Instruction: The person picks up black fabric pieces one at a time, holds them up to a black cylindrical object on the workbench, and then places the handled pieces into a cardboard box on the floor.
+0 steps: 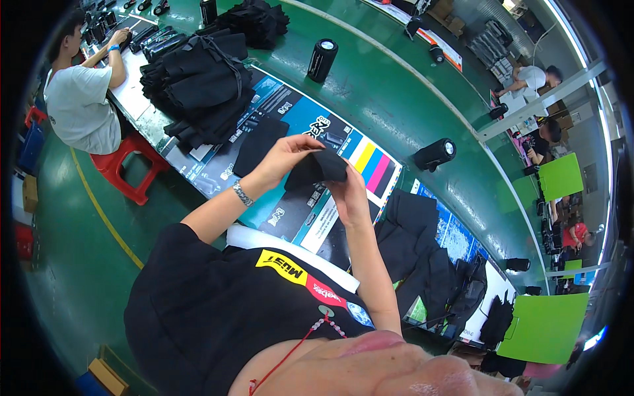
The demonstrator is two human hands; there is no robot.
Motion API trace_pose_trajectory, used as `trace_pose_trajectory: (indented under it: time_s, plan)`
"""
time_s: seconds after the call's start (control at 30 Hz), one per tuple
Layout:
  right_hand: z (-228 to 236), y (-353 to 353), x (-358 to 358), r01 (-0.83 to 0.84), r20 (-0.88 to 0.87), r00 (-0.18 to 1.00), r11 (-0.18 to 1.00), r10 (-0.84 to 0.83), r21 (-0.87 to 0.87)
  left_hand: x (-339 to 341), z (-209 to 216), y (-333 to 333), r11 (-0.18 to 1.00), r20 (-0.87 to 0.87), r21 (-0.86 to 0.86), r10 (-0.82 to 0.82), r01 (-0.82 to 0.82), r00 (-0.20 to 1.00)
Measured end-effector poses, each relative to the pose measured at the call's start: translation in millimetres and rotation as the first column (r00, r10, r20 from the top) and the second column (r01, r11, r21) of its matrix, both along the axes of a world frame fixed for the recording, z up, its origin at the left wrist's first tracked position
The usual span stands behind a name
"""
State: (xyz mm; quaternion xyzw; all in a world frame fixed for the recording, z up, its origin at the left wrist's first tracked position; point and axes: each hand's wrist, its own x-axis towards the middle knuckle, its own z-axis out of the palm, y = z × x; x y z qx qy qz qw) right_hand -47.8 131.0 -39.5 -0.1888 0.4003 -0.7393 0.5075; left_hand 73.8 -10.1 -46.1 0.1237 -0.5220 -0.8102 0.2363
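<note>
Both hands grip a small black cloth piece above the printed table

The left hand (290, 153), with a metal watch (242, 194) at its wrist, pinches the upper edge of the black cloth piece (316, 169) between thumb and fingers. The right hand (348, 197) is closed on the same piece at its right end, some of its fingers hidden behind the fabric. The piece is held bent above the printed sheet (284, 219) covering the table, near a colour strip (376, 168) of yellow, blue, magenta and black.

Just left of the left hand, a flat black panel (259, 146) lies on the sheet. Farther left rises a heap of black pieces (191, 82), and more dark fabric (411, 228) lies right of the right forearm. Two black cylinders (323, 61) stand well apart on the green surface (383, 99) beyond. At far left, a co-worker (82, 102) sits on a red stool (132, 165)
</note>
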Motion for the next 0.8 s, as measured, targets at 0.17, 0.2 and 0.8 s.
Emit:
trace_pose_trajectory:
  time_s: [0.17, 0.2, 0.8]
  plan:
    - [12, -11, -5, -0.071, -0.402, 0.911, 0.994, 0.097, 0.078, 3, 4, -23, 0.981, -0.146, 0.167, -0.078, 0.102, 0.986]
    - [10, -15, -12, -0.037, -0.425, 0.904, 0.998, 0.053, 0.046, 1, 5, -26, 0.981, -0.135, 0.162, -0.084, 0.106, 0.987]
    - [62, -151, -95, 0.047, -0.438, 0.898, 0.998, -0.029, 0.032, -71, 41, -136, 0.997, -0.176, 0.025, -0.069, 0.074, 0.982]
